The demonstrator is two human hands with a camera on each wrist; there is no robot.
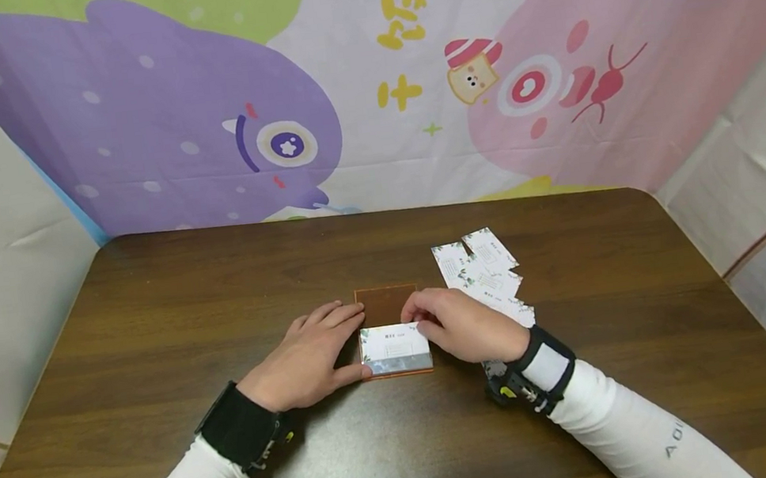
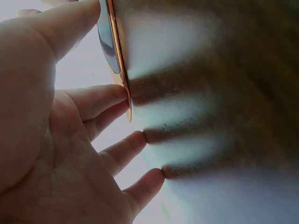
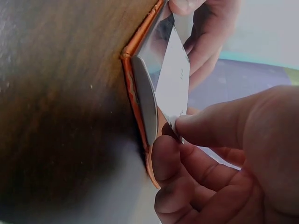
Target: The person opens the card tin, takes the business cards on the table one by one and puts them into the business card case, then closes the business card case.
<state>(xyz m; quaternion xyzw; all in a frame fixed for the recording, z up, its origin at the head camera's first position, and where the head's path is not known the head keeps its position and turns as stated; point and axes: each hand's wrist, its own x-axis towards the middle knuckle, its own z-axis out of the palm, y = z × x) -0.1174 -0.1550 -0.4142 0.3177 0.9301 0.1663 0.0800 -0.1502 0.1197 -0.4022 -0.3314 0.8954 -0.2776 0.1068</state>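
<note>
A card case [image 1: 387,305] with a brown, orange-edged cover lies opened on the table, its lid folded away from me. A white business card [image 1: 395,339] with leaf prints sits over its metal tray. The right hand [image 1: 472,325] pinches this card's right end between thumb and fingers. Seen from the right wrist, the card [image 3: 175,77] slants up out of the metal tray [image 3: 148,100]. My left hand [image 1: 305,360] rests along the case's left side, fingers extended, thumb at the near corner. In the left wrist view, other fingertips of the left hand [image 2: 70,121] touch the tabletop.
Several loose white cards [image 1: 485,282] overlap in a pile right of the case, partly hidden behind the right hand and wrist. The brown wooden table [image 1: 215,275] meets a cartoon-printed cloth [image 1: 368,113] at its far edge. Pale cloth hangs at both sides.
</note>
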